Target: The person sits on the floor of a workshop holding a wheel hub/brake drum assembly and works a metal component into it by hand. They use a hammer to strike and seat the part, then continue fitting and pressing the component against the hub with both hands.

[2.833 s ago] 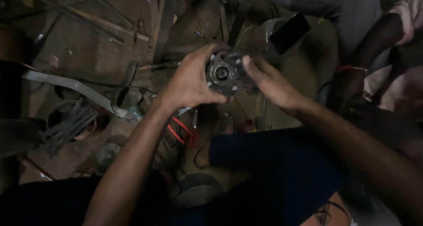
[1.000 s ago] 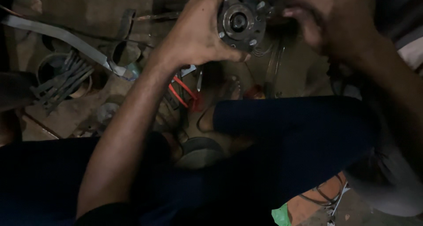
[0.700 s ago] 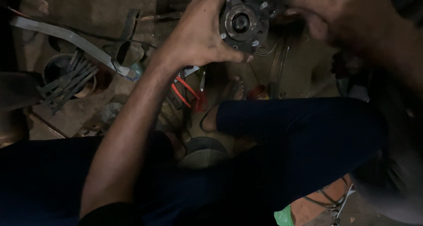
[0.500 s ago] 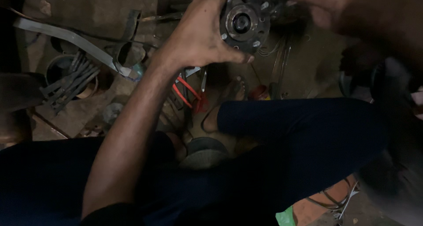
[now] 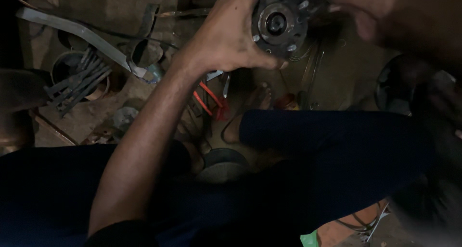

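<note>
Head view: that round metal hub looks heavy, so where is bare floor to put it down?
The barest patch is the dusty floor right of the bare foot, above the dark trouser leg. Left is crowded: red-handled pliers, a bent grey metal strip, a tin of dark rods. The left hand holds the round metal hub.

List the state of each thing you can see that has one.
Left hand: closed around the metal hub.
Metal hub: held up, round face toward the camera.
Right hand: blurred, beside the hub; grip unclear.
Red-handled pliers: lying on the floor.
Metal bar: lying on the floor.
</note>
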